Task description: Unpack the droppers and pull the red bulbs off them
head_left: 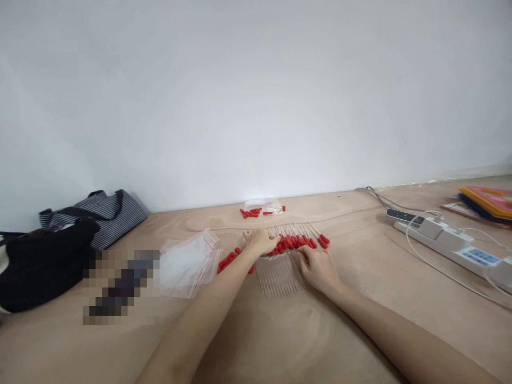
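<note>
Head view: left hand [262, 241] was at the red bulbs [294, 243], lower centre of frame; right hand [319, 266] sat just right, fingertips by clear tubes [280, 278] below the bulbs. Too small to tell whether either hand gripped anything. Plastic bags [182, 264] lay lower left, power strip [460, 253] lower right.

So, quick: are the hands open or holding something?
Left hand: curled at the red bulbs; grip can't be told.
Right hand: curled beside the clear tubes; can't tell.
</note>
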A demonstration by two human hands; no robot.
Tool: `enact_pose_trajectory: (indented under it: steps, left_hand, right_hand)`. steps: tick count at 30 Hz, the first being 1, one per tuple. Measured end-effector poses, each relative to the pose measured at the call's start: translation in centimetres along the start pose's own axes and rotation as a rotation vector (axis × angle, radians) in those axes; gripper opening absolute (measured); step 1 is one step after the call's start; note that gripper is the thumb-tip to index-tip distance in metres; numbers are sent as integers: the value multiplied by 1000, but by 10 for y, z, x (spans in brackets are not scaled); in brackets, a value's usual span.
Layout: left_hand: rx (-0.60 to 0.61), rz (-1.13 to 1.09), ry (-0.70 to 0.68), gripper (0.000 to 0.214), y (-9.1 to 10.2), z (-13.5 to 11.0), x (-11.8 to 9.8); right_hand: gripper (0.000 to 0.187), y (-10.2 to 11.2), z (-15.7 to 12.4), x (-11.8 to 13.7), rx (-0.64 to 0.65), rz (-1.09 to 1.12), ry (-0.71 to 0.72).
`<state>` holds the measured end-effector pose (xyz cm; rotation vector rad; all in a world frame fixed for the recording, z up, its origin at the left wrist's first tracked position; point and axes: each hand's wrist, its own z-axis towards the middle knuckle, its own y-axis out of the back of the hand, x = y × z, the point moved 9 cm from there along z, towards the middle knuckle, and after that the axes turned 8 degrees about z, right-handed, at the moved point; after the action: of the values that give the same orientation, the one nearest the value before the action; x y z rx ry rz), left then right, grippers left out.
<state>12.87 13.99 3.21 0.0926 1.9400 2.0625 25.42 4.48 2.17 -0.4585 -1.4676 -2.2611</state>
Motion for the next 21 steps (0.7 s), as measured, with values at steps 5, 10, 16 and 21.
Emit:
enact_pose_trajectory:
  steps: [5, 10, 16, 21]
  left_hand:
    - [-11, -7, 66, 37, 4, 1, 12]
    - [-62, -32, 51, 33, 24, -18, 30]
    - [-253, 27, -216, 19, 48, -87, 35]
    - [-494, 226, -509, 14, 43, -126, 8]
  right_hand:
    - [22, -1, -1, -1, -4, 32, 1]
    - [20, 2, -3, -1, -75, 107, 50]
    - [38, 20, -11, 19, -277, 156, 275]
    - [37, 13, -29, 57, -180, 22, 586]
